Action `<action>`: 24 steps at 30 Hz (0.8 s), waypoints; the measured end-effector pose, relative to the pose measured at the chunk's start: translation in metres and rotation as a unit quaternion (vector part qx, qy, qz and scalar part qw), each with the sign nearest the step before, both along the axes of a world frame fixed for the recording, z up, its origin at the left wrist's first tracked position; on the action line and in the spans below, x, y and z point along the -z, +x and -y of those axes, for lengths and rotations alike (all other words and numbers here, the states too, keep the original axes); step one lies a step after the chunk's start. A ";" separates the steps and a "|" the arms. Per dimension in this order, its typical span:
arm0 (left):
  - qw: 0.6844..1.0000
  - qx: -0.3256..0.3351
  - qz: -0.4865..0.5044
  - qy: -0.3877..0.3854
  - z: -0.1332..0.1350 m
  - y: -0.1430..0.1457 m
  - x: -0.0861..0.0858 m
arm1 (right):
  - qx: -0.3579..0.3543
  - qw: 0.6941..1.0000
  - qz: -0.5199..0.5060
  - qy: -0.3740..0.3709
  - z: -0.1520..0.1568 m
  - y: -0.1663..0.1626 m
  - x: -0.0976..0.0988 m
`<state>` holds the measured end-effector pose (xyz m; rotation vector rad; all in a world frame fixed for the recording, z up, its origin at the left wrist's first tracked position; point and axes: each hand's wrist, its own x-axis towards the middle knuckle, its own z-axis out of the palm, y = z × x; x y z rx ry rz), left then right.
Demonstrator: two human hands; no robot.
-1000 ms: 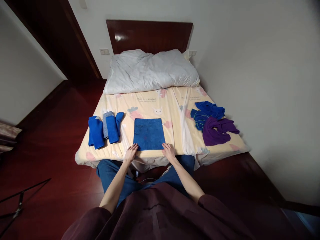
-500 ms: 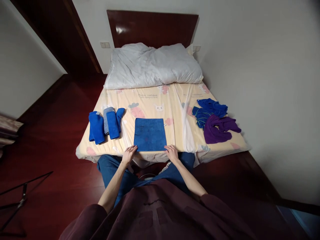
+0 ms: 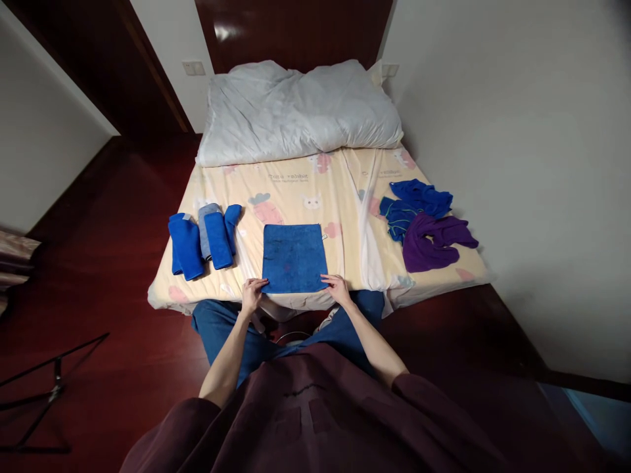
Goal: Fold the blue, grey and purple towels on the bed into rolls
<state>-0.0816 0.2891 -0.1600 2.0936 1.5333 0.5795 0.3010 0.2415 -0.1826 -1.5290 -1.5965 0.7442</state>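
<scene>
A square blue towel (image 3: pixel 294 259) lies spread flat near the front edge of the bed, with a small white tag on its right side. At its near left corner my left hand (image 3: pixel 253 293) is closed, fingertips on the cloth. My right hand (image 3: pixel 337 288) pinches the near right corner in the same way. To the left lie folded blue towels (image 3: pixel 186 246) and a folded grey one (image 3: pixel 209 253), partly hidden behind a blue one. Crumpled cloths sit to the right: a purple one (image 3: pixel 424 253) and blue ones (image 3: pixel 424 199).
The bed's pale yellow sheet (image 3: pixel 288 194) has rabbit and carrot prints. A grey-white quilt (image 3: pixel 300 115) is bunched before the dark headboard (image 3: pixel 296 33). A black metal stand (image 3: pixel 55 391) is on the red floor at the left. A wall runs along the right.
The view has tipped slightly downward and closer. My fingers have curled more around the near corners of the towel, which still lies flat.
</scene>
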 end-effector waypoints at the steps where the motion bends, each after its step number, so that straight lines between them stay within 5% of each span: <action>1: 1.000 -0.005 0.004 0.000 0.001 0.000 0.002 | -0.002 1.000 -0.005 -0.003 -0.001 0.001 0.001; 15: 0.994 -0.074 0.079 -0.012 -0.003 0.004 0.015 | 0.020 0.991 -0.123 -0.046 -0.007 0.010 0.006; 24: 0.984 -0.129 0.126 0.004 -0.013 0.016 0.018 | 0.138 0.977 -0.158 -0.041 -0.025 0.002 0.011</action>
